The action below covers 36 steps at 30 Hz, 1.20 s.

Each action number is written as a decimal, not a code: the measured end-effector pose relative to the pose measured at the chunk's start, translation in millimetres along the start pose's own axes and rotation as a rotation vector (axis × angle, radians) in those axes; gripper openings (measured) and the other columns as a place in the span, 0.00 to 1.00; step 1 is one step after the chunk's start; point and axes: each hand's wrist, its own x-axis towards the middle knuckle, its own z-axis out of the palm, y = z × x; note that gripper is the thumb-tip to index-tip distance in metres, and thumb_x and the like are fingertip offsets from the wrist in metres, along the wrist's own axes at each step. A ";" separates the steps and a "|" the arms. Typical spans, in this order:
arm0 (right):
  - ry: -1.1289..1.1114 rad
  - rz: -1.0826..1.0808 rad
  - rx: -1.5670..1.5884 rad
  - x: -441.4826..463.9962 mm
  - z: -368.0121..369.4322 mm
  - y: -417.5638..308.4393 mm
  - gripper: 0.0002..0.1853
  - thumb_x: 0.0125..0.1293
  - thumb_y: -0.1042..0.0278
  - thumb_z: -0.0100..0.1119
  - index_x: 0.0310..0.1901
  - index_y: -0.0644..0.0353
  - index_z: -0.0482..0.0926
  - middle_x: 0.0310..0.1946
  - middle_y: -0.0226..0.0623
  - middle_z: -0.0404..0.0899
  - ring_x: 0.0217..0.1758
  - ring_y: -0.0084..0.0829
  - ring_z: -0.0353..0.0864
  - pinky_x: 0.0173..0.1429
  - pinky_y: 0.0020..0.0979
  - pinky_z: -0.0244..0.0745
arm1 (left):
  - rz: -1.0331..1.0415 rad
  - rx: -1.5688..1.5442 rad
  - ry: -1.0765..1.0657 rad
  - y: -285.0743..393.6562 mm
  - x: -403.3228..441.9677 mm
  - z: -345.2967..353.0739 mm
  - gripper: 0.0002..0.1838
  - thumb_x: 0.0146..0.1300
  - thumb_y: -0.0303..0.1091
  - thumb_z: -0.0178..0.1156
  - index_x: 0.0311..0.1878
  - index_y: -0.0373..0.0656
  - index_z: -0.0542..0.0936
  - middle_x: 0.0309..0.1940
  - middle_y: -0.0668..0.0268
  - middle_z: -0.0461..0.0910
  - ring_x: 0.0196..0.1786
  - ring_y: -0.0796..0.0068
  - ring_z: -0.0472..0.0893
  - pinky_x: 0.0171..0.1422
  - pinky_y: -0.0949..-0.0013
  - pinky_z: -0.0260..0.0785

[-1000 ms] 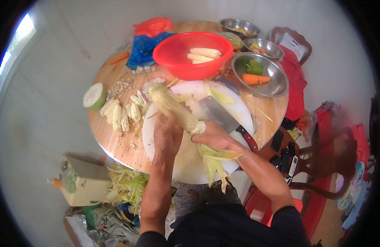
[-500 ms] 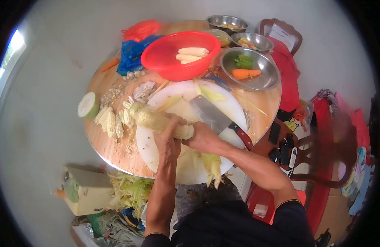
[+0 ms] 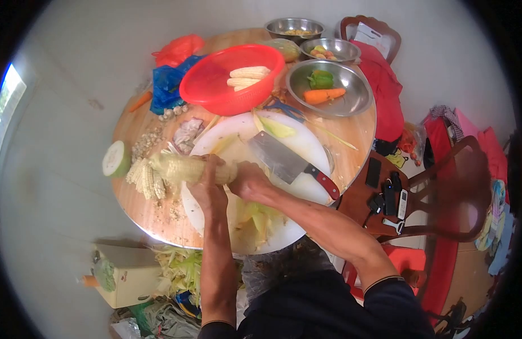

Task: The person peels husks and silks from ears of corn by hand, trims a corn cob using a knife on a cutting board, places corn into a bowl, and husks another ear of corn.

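Note:
An ear of corn (image 3: 179,168), pale yellow and largely bare of husk, lies sideways across both hands above the white round cutting board (image 3: 210,148). Around its middle, the fingers of my left hand (image 3: 209,189) are wrapped. My right hand (image 3: 250,181) is closed at the ear's right end; the fingertips are partly hidden. Beyond my right hand, a cleaver (image 3: 280,157) with a red and black handle rests on the board. Loose pale green husk (image 3: 258,223) lies under my forearms. Several stripped cobs (image 3: 145,178) are left of the ear.
Farther back stand a red plastic basin (image 3: 201,85) with corn ears and a steel bowl (image 3: 357,101) holding a carrot and green pepper. A cut melon-like piece (image 3: 115,159) sits at the left table edge. Husks (image 3: 179,265) are heaped below, beside a cream bin (image 3: 136,279).
Both hands and the ear have shifted left across the board, and the ear lies more level. The husk below my right hand now lies on the board. The view has shifted slightly.

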 end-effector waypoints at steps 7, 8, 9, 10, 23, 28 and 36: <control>-0.073 -0.237 0.257 -34.1 -22.3 -1.9 0.17 0.55 0.67 0.64 0.44 0.70 0.85 0.37 0.60 0.87 0.47 0.51 0.89 0.52 0.44 0.81 | -0.493 -0.429 -0.008 15.7 5.8 -11.4 0.09 0.72 0.35 0.63 0.43 0.40 0.77 0.33 0.63 0.76 0.40 0.66 0.79 0.51 0.57 0.76; -0.106 -0.189 0.317 -35.6 -22.2 -0.5 0.14 0.56 0.69 0.64 0.42 0.68 0.84 0.33 0.49 0.85 0.41 0.38 0.85 0.47 0.39 0.79 | -0.557 -0.477 0.002 18.4 5.6 -10.9 0.09 0.72 0.35 0.63 0.44 0.41 0.76 0.33 0.63 0.76 0.39 0.67 0.79 0.51 0.56 0.76; -0.136 -0.143 0.372 -35.4 -23.6 0.4 0.11 0.58 0.72 0.64 0.41 0.67 0.83 0.30 0.38 0.84 0.35 0.26 0.82 0.42 0.34 0.76 | -0.564 -0.505 -0.043 18.0 5.8 -11.7 0.10 0.72 0.36 0.64 0.45 0.41 0.75 0.34 0.64 0.76 0.40 0.67 0.79 0.50 0.55 0.77; -0.144 -0.149 0.365 -36.6 -23.8 2.0 0.11 0.58 0.72 0.64 0.41 0.67 0.83 0.30 0.38 0.84 0.35 0.26 0.82 0.42 0.34 0.76 | -0.554 -0.511 -0.037 18.7 4.7 -10.9 0.10 0.72 0.36 0.64 0.45 0.41 0.75 0.34 0.64 0.76 0.40 0.67 0.79 0.50 0.55 0.77; -0.156 -0.133 0.362 -38.9 -28.1 13.9 0.10 0.56 0.72 0.65 0.39 0.66 0.84 0.32 0.37 0.86 0.37 0.25 0.84 0.45 0.33 0.79 | -0.635 -0.529 -0.036 6.5 12.4 -4.0 0.10 0.69 0.32 0.67 0.46 0.41 0.75 0.33 0.63 0.77 0.36 0.67 0.80 0.45 0.57 0.79; -0.126 -0.081 0.398 -38.3 -25.0 12.2 0.10 0.57 0.73 0.64 0.40 0.66 0.83 0.32 0.36 0.85 0.38 0.24 0.83 0.44 0.34 0.78 | -0.698 -0.578 -0.001 -3.3 22.4 -1.8 0.10 0.69 0.30 0.66 0.47 0.41 0.75 0.32 0.63 0.77 0.35 0.68 0.80 0.43 0.58 0.79; 0.003 -0.231 0.409 -52.5 -15.3 21.5 0.10 0.57 0.73 0.71 0.38 0.64 0.80 0.30 0.33 0.82 0.36 0.21 0.79 0.40 0.30 0.76 | -0.750 -0.850 0.244 -22.4 43.7 -30.2 0.11 0.69 0.30 0.68 0.49 0.43 0.76 0.34 0.63 0.79 0.34 0.67 0.79 0.41 0.61 0.78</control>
